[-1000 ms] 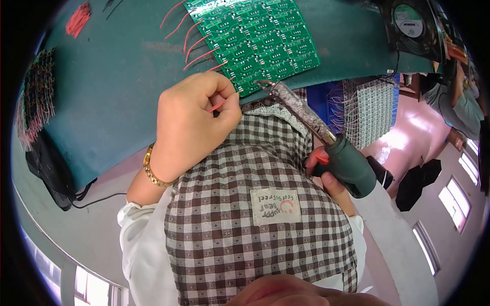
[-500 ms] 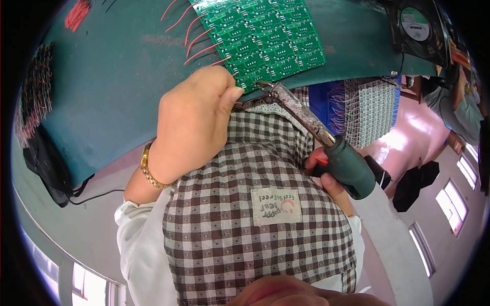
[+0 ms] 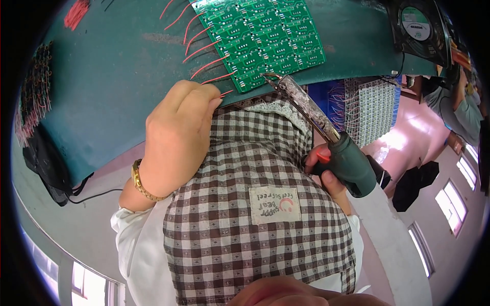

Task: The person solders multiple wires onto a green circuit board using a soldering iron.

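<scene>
A green panel of joined circuit boards (image 3: 278, 48) lies near the front edge of the table, with several red wires (image 3: 198, 47) sticking out along its left side. Just left of its near corner, my left hand (image 3: 178, 130) is closed with fingertips pinched on red wire (image 3: 226, 94), whose short ends poke out toward the panel. My right hand (image 3: 331, 179) grips a dark green soldering gun (image 3: 352, 166) by its handle, a finger by the red trigger. The gun's bent tip sits at the panel's near edge; whether it touches cannot be made out.
A bundle of red wires (image 3: 76, 14) lies at the far left, and wired boards (image 3: 35, 92) hang by the left edge. A black fan (image 3: 417, 28) stands at the far right. Right of my lap is a blue container (image 3: 320, 99) beside stacked wired panels (image 3: 370, 109). Another person (image 3: 462, 104) sits beyond.
My left hand has drawn back left and down from the panel's corner, uncovering another red wire there. The soldering gun has shifted slightly right, its tip nearer the panel's edge.
</scene>
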Available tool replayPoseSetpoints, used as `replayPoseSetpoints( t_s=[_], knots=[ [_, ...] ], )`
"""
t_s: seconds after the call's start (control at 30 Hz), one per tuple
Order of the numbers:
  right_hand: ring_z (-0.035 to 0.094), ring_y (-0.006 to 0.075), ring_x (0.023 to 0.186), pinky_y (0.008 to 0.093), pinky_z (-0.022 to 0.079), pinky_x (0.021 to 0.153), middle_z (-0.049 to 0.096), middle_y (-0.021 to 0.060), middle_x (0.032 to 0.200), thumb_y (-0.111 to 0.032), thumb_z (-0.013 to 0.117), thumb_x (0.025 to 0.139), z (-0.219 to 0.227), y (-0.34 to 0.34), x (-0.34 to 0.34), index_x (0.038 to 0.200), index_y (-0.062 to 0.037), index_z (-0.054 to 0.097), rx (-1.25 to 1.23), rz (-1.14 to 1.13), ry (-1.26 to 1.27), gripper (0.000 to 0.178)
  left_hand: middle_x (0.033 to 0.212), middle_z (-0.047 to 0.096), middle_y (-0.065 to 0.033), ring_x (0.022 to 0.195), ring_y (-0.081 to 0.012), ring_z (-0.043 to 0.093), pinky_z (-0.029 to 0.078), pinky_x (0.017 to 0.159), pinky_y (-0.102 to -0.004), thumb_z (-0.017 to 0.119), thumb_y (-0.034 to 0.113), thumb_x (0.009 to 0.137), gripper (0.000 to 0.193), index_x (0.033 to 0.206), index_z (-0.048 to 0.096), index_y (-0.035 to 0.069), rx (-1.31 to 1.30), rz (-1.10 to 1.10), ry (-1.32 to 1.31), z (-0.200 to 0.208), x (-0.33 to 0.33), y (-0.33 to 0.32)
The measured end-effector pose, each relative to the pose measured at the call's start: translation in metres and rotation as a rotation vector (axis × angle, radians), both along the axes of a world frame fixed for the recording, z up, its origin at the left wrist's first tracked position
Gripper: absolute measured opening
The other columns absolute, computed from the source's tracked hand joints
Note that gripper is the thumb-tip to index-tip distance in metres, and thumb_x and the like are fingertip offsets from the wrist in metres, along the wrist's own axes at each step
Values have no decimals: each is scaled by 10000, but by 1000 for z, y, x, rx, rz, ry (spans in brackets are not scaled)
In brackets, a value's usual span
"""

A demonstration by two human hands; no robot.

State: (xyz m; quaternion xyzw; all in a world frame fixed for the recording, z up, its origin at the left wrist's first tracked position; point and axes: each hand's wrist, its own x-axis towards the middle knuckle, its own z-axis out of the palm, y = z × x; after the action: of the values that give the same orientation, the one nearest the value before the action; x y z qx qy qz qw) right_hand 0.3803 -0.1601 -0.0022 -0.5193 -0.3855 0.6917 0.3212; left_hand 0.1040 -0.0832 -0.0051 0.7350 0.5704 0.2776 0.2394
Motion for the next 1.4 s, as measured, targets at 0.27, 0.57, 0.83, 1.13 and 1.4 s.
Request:
replayPoseSetpoints(
  t_s=[0.27, 0.57, 0.83, 1.13, 1.4],
  knots=[
    [551, 153, 753, 280, 449, 702, 583, 66, 896, -207, 638, 790, -3, -3, 4, 1067, 2, 559, 27, 32, 19, 356, 667, 560, -29, 503, -67, 518, 403, 443, -193, 673, -51, 690, 113, 741, 617, 32, -85, 19, -282, -4, 1, 3],
    [598, 226, 779, 345, 474, 734, 606, 122, 868, -404, 738, 738, 0, -1, -2, 1030, -69, 564, 29, -9, -82, 477, 679, 571, -28, 512, -59, 523, 415, 447, -185, 666, -65, 679, 123, 736, 619, 33, -52, 46, -273, -12, 7, 8],
    [597, 223, 764, 335, 472, 717, 609, 139, 872, -384, 742, 735, -6, -1, 3, 1014, -62, 561, 65, 34, -88, 463, 683, 577, -30, 503, -59, 525, 412, 441, -184, 663, -70, 675, 122, 726, 615, 30, -46, 53, -250, -12, 8, 8],
    [579, 222, 770, 343, 477, 708, 586, 167, 899, -385, 712, 774, -15, -10, 9, 1095, -54, 509, 38, 76, -27, 503, 678, 577, -28, 486, -58, 519, 403, 425, -183, 658, -72, 667, 123, 717, 614, 32, -31, 66, -245, -14, 8, 8],
    [575, 240, 788, 346, 501, 696, 567, 170, 906, -343, 702, 797, -6, -10, 5, 1166, -62, 470, 13, -79, -6, 519, 675, 575, -25, 484, -58, 513, 401, 423, -181, 656, -71, 661, 125, 714, 614, 34, -31, 60, -225, -11, 8, 7]
  ],
)
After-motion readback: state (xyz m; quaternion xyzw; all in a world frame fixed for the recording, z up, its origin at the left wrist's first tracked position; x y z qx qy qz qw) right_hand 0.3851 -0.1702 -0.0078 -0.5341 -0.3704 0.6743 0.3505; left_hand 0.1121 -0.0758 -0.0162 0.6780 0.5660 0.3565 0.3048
